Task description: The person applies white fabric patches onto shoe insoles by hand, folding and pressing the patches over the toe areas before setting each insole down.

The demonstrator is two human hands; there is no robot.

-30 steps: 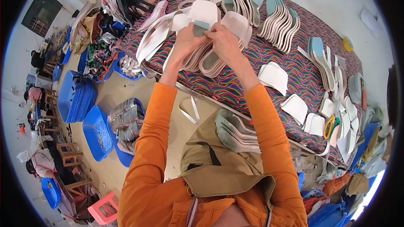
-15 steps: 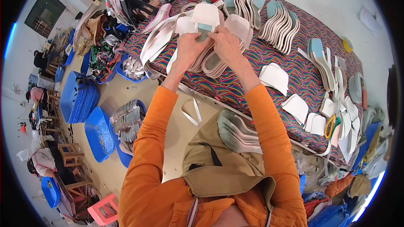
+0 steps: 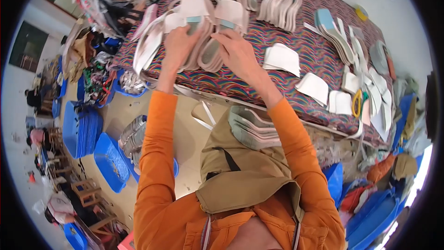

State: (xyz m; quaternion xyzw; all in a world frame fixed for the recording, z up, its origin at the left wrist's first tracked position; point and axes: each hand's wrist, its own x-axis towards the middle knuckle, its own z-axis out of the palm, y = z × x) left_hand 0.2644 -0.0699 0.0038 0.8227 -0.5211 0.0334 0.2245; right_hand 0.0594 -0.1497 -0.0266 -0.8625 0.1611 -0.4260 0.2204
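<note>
On the patterned table, my left hand (image 3: 179, 45) rests at the left stack of shoe insoles (image 3: 201, 41), its fingertips by a pale blue band below a white toe piece (image 3: 193, 5). The fingers look apart, with nothing visibly gripped. My right hand (image 3: 237, 54) lies over the edge of a second insole stack (image 3: 212, 59), fingers stretched toward the left and touching or nearly touching it. Another white toe piece (image 3: 231, 11) caps that second stack. Long white curved pieces (image 3: 147, 51) lie left of my left hand.
More insole stacks (image 3: 280, 4) stand at the back of the table. White toe pieces (image 3: 281, 58) and yellow-handled scissors (image 3: 356, 103) lie to the right. Insoles (image 3: 252, 129) rest on my lap. Blue tubs (image 3: 111, 162) stand on the floor at left.
My hands have moved apart and off the blue-banded part of the insole they were pinching together. The whole view has shifted, so the table sits higher and further left.
</note>
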